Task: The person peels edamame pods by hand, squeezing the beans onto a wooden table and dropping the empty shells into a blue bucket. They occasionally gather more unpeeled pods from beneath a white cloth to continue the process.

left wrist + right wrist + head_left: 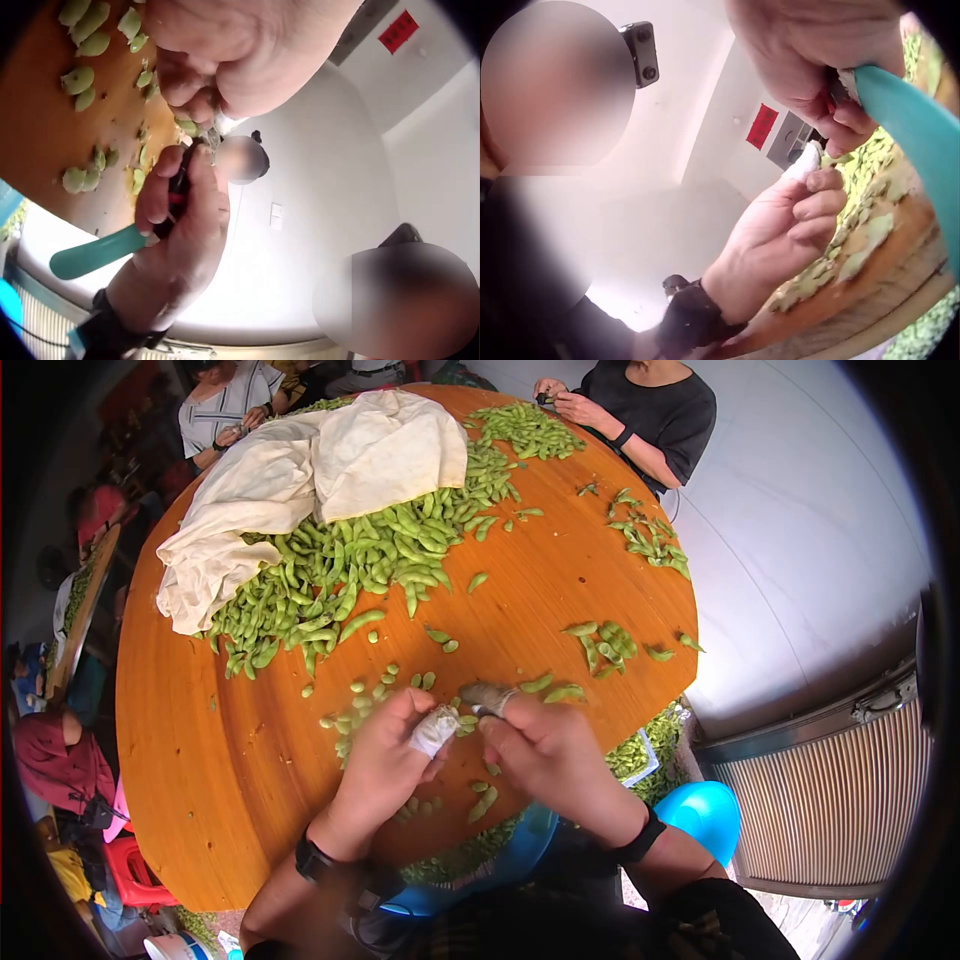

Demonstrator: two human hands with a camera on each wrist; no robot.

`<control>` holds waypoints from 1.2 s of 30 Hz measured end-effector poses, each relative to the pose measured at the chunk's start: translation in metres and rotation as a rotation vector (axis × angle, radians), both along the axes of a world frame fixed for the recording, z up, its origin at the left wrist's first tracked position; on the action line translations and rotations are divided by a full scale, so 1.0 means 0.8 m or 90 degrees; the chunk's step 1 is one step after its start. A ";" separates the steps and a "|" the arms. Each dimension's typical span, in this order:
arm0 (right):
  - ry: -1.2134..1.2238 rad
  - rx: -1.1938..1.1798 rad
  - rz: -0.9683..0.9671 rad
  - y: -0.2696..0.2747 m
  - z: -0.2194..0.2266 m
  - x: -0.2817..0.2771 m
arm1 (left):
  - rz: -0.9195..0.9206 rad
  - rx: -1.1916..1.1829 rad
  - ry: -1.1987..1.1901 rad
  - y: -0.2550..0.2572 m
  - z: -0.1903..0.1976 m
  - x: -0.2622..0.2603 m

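Observation:
Above the table's near part, my left hand (385, 760), its thumb wrapped in white material (434, 731), has curled fingers and pinches a small green pod (187, 127), mostly hidden by the fingers. Close against it, my right hand (560, 755) grips a tool whose teal handle (97, 255) sticks out past the palm in the left wrist view; its working end is hidden at the fingertips. The right thumb has a grey-brown covering (487, 697). Shelled green beans (360, 702) lie beside the left hand.
A large pile of green pods (370, 555), partly under a cream cloth (390, 455), covers the far left of the round wooden table (220, 760). Small pod groups (608, 647) lie on the right. A blue basin (535, 840) stands below the near edge. People (640, 410) sit across.

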State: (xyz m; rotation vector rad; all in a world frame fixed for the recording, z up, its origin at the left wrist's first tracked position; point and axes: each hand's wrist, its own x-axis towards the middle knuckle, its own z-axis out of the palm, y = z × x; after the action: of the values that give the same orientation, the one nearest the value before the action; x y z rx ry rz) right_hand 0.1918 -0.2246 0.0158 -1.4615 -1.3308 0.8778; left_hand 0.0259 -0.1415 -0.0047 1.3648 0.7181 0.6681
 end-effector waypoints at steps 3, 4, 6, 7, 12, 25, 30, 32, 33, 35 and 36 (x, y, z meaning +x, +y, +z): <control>-0.038 0.039 0.044 0.002 -0.009 -0.003 | 0.007 -0.163 -0.056 0.002 0.008 -0.002; -0.080 0.070 0.051 0.003 -0.011 -0.003 | 0.021 -0.231 -0.087 0.001 0.008 0.000; -0.075 0.055 0.044 0.002 -0.001 -0.006 | 0.036 -0.300 -0.118 0.001 0.005 0.000; -0.070 0.040 0.035 0.002 0.003 -0.007 | 0.032 -0.338 -0.158 0.002 -0.001 -0.001; -0.121 0.094 0.023 -0.002 -0.005 -0.014 | 0.055 -0.416 -0.219 0.004 -0.008 -0.003; -0.179 0.090 0.024 -0.008 -0.013 -0.020 | 0.091 -0.004 -0.040 -0.011 -0.010 0.007; -0.026 0.051 0.009 -0.009 -0.017 -0.019 | 0.078 0.057 0.009 -0.015 -0.008 0.004; 0.041 0.037 0.008 -0.007 -0.012 -0.012 | 0.055 0.232 0.096 -0.014 -0.005 0.004; 0.137 -0.070 0.040 -0.006 -0.009 -0.004 | 0.053 0.232 0.096 -0.013 -0.005 0.003; 0.233 -0.177 0.070 -0.003 -0.005 0.009 | 0.016 0.260 0.110 -0.010 -0.006 0.000; 0.303 -0.223 0.078 -0.001 -0.004 0.013 | 0.015 0.261 0.109 -0.007 -0.005 0.000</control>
State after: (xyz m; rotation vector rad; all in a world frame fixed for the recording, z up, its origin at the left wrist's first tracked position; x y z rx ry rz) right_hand 0.2023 -0.2251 0.0129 -1.3197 -0.9456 1.4924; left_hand 0.0261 -0.1471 -0.0085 1.8090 0.7610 0.7502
